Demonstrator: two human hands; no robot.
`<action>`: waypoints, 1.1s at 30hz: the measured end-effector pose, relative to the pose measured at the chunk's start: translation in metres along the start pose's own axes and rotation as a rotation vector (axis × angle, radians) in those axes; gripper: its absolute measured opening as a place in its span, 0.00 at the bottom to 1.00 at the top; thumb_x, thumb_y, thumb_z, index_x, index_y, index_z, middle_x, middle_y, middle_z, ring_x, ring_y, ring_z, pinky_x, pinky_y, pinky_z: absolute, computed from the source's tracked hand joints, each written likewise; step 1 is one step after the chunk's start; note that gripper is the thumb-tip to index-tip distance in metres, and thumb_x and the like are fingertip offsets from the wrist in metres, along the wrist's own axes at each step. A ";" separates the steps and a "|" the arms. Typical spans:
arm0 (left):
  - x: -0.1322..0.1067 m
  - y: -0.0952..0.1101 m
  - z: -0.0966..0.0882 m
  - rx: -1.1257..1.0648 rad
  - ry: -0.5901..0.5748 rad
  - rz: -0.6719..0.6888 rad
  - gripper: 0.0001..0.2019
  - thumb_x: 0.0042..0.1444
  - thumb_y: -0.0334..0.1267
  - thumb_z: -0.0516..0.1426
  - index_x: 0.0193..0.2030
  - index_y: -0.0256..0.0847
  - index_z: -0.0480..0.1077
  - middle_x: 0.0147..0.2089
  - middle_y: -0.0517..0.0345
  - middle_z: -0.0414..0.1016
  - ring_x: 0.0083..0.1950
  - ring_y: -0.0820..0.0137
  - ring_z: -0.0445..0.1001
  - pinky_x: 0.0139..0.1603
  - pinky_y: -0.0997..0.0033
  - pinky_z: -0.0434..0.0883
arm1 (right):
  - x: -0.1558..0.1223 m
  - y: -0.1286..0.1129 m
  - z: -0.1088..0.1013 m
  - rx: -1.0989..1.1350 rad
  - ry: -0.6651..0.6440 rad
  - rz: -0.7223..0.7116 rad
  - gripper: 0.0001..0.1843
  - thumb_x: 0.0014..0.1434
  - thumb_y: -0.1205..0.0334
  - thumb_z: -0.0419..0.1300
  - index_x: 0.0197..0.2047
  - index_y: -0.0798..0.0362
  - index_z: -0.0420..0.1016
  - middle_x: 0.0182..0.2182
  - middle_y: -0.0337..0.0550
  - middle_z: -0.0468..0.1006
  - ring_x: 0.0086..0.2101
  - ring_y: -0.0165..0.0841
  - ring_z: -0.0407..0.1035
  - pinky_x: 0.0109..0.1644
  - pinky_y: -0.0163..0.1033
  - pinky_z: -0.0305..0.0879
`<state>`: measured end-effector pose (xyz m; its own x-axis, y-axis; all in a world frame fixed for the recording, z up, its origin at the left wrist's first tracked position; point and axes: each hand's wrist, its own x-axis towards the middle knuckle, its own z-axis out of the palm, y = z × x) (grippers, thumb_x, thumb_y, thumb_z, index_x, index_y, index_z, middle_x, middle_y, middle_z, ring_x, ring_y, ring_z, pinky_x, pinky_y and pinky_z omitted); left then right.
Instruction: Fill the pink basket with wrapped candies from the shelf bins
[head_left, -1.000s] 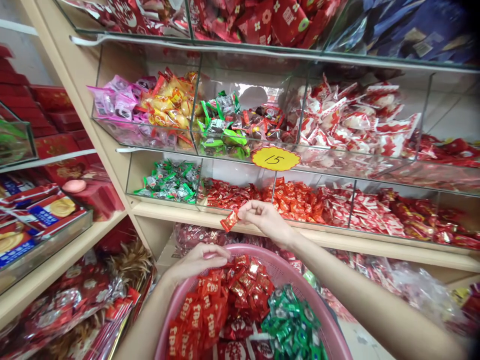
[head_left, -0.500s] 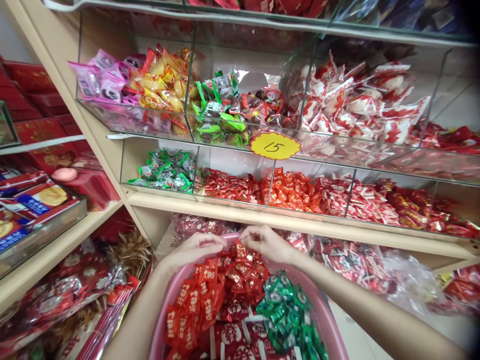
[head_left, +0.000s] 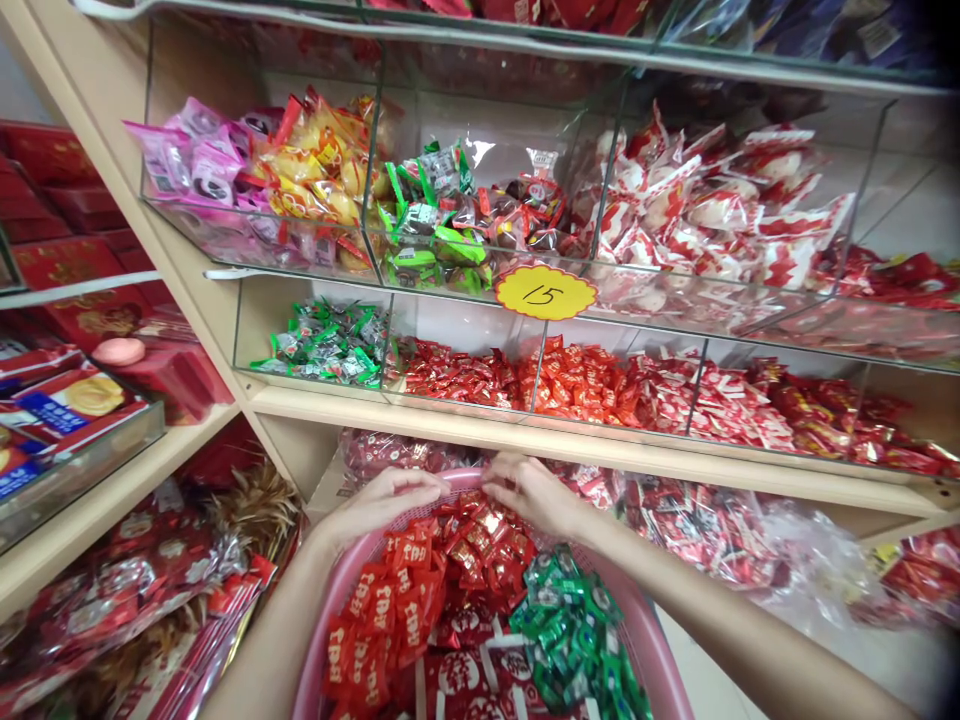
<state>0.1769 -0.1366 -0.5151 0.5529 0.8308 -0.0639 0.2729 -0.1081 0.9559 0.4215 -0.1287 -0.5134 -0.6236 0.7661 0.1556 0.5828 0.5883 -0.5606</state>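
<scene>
A pink plastic basket (head_left: 666,640) stands low in front of me, filled with wrapped candies. Across its far rim, slightly left of centre, my left hand (head_left: 390,500) is closed on the edge with fingers fairly straight. My right hand (head_left: 536,492) grips the same rim just right of centre, its fingers bent over. Inside are orange-red packets (head_left: 382,625) on the left, shiny red candies (head_left: 487,540) at the back, green candies (head_left: 581,625) on the right and dark red and white packets (head_left: 469,672) in front. The undersides of both hands are hidden.
Ahead, clear shelf bins hold green candies (head_left: 326,340), red candies (head_left: 461,375) and orange candies (head_left: 581,385). A wooden shelf edge (head_left: 450,418) runs just above my hands. Bagged sweets (head_left: 697,520) lie below it, and a side shelf (head_left: 97,480) stands left.
The view has shifted slightly, so the shelves sit a little further left. My right fingers are bent a bit differently on the rim. Both hands stay at the basket.
</scene>
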 end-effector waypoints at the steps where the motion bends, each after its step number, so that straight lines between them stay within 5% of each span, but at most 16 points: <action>1: 0.000 0.000 0.000 -0.002 0.001 -0.001 0.16 0.55 0.45 0.54 0.44 0.39 0.74 0.48 0.55 0.76 0.51 0.64 0.70 0.56 0.67 0.62 | 0.002 -0.004 -0.004 -0.024 0.046 -0.009 0.11 0.60 0.62 0.52 0.38 0.54 0.75 0.35 0.45 0.75 0.35 0.32 0.69 0.40 0.35 0.62; 8: 0.001 -0.002 0.000 -0.003 -0.003 -0.011 0.16 0.55 0.46 0.54 0.44 0.39 0.74 0.48 0.55 0.76 0.51 0.65 0.71 0.56 0.67 0.63 | 0.049 -0.019 -0.058 -0.252 0.246 -0.102 0.11 0.61 0.65 0.49 0.38 0.56 0.73 0.34 0.46 0.73 0.36 0.32 0.66 0.41 0.34 0.60; 12: -0.001 0.001 -0.001 0.002 0.013 -0.014 0.16 0.55 0.47 0.54 0.43 0.40 0.75 0.48 0.55 0.76 0.52 0.64 0.70 0.56 0.67 0.62 | 0.089 -0.015 -0.084 -0.559 0.172 0.027 0.13 0.61 0.70 0.47 0.42 0.57 0.71 0.38 0.51 0.73 0.41 0.35 0.67 0.44 0.36 0.60; 19: -0.001 0.000 0.000 -0.016 0.010 -0.014 0.16 0.54 0.47 0.54 0.43 0.40 0.75 0.48 0.55 0.77 0.52 0.64 0.70 0.57 0.67 0.62 | 0.139 -0.001 -0.075 -0.722 0.082 0.331 0.15 0.58 0.72 0.49 0.47 0.60 0.70 0.44 0.58 0.73 0.46 0.42 0.67 0.43 0.39 0.63; 29: 0.000 -0.002 -0.001 -0.013 0.013 -0.019 0.16 0.54 0.47 0.54 0.43 0.40 0.75 0.48 0.55 0.76 0.52 0.63 0.70 0.57 0.67 0.61 | 0.132 -0.002 -0.071 -0.680 0.192 0.316 0.16 0.59 0.69 0.50 0.50 0.57 0.67 0.46 0.56 0.71 0.49 0.42 0.62 0.48 0.42 0.61; 33: 0.001 -0.003 -0.001 -0.006 0.014 -0.018 0.16 0.54 0.47 0.54 0.43 0.40 0.75 0.48 0.55 0.76 0.52 0.63 0.70 0.57 0.66 0.61 | 0.101 -0.017 -0.064 -0.190 0.419 0.118 0.16 0.57 0.66 0.53 0.50 0.55 0.65 0.45 0.50 0.70 0.46 0.37 0.64 0.51 0.41 0.59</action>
<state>0.1756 -0.1349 -0.5175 0.5368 0.8402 -0.0771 0.2777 -0.0897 0.9565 0.3821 -0.0448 -0.4358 -0.3061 0.8460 0.4365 0.7466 0.4979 -0.4412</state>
